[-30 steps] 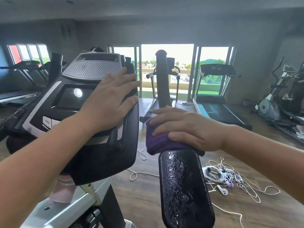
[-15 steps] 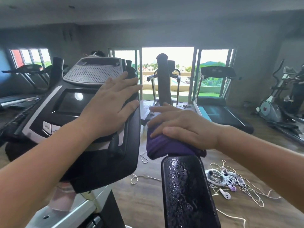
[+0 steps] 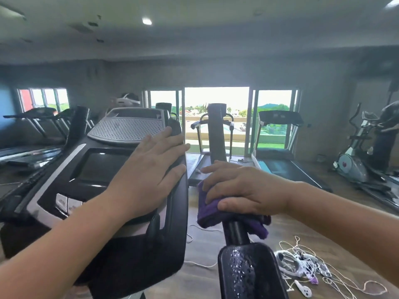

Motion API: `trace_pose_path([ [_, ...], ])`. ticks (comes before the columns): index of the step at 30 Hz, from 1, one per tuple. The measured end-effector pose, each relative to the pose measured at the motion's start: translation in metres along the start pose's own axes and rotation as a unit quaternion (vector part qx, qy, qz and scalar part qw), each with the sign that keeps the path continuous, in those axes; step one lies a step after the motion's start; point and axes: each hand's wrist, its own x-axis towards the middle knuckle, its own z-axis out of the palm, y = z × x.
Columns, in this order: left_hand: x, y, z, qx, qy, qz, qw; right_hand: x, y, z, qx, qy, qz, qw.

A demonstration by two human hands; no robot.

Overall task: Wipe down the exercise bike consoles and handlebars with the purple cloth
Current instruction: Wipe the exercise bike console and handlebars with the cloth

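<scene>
L hand (image 3: 151, 169) flat on console (image 3: 64, 169); R hand (image 3: 246, 188) grips purple cloth (image 3: 208, 215).

Fuzzy purple cloth (image 3: 218, 214), glossy wet black handlebar pad (image 3: 248, 275) (droplets), perforated matt console (image 3: 127, 128).

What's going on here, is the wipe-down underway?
Yes, mid-wipe. A person stands at an exercise bike in a gym. The right hand grips the purple cloth, wrapped over the black handlebar. Just below the cloth, the wider black pad is beaded with droplets. The left hand rests flat, fingers straight, on the right edge of the console. A tangle of white cables lies on the floor beyond.
</scene>
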Motion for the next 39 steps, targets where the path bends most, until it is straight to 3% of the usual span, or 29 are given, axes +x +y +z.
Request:
trace_pose_path([
  [4, 0.000, -0.001, 0.000, -0.007, 0.008, 0.001, 1.000, 0.027, 0.045, -0.017, -0.104, 0.007, 0.003, 0.995],
  [8, -0.001, -0.002, 0.001, -0.006, 0.010, -0.001, 1.000, 0.062, 0.093, -0.034, -0.297, 0.026, -0.043, 0.954],
  [11, -0.001, -0.002, 0.000, -0.007, 0.004, -0.003, 1.000, 0.079, 0.109, -0.045, -0.326, 0.013, 0.000, 0.945],
  [13, -0.001, -0.002, -0.001, -0.005, 0.003, -0.002, 1.000, 0.076, 0.103, -0.047, -0.290, 0.051, 0.061, 0.954],
  [16, 0.000, 0.000, -0.001, -0.008, 0.003, -0.001, 1.000, 0.061, 0.077, -0.034, -0.196, 0.097, 0.072, 0.973],
  [19, -0.001, 0.002, -0.003, -0.014, 0.001, -0.004, 1.000, 0.043, 0.055, -0.008, -0.137, 0.092, 0.045, 0.985],
  [28, -0.003, 0.007, -0.008, -0.020, -0.019, -0.002, 1.000, 0.001, -0.017, 0.003, 0.095, 0.068, 0.077, 0.990],
  [36, -0.034, 0.021, -0.021, -0.239, -0.034, -0.056, 0.969, -0.012, -0.074, -0.003, 0.154, 0.071, 0.192, 0.967],
  [39, -0.049, 0.029, -0.026, -0.267, -0.047, -0.062, 0.961, -0.003, -0.083, -0.014, 0.162, 0.098, 0.230, 0.954],
])
